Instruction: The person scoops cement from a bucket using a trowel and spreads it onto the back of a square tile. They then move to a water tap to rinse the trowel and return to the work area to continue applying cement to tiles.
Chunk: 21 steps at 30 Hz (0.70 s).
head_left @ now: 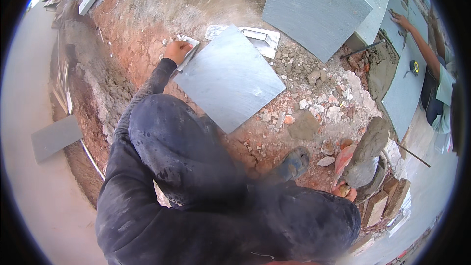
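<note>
Your left hand (176,50) curls its fingers around the grey tile's (229,78) upper-left corner, the slab stretching right of them, while your right hand (345,190) grips a mortar-loaded trowel (360,159).

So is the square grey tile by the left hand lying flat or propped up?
Seemingly tilted: the left hand grips the square grey tile at its upper-left edge, apparently lifting that side off the reddish rubble ground; the actual gap isn't visible.

Bare red earth (142,24) is lying open left of the loose grey tile (228,78); rubble (314,93) is crowding its right side; a mortar heap (365,152) and bricks (378,206) are blocking the lower right; a co-worker's arm (419,44) is reaching across the laid tiles (407,88).
</note>
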{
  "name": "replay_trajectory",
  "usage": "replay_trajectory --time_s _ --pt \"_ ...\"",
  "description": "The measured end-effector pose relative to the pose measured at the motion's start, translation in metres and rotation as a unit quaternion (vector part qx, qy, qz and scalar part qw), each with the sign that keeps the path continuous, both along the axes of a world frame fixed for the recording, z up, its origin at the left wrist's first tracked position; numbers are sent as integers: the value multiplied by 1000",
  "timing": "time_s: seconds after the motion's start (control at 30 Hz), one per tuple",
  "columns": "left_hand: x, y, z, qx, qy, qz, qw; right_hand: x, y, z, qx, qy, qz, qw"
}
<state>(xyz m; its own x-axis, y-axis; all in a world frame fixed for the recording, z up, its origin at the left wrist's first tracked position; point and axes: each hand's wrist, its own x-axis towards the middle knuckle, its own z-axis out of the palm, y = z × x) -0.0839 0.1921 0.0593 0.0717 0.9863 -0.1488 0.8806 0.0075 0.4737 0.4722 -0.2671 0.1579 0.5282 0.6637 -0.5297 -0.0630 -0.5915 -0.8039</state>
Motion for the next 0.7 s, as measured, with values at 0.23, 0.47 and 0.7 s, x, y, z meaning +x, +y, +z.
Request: replay_trajectory --time_s 0.23,0.47,0.7 --pt "-44 -77 -18 96 -169 201 960 -92 180 -54 106 -8 300 948" --pt "-38 -141 -25 -75 -388 310 865 -213 268 -120 160 -394 382 821" --pt "-36 -143 -20 -98 -408 328 847 -226 264 -131 34 -384 545 745"
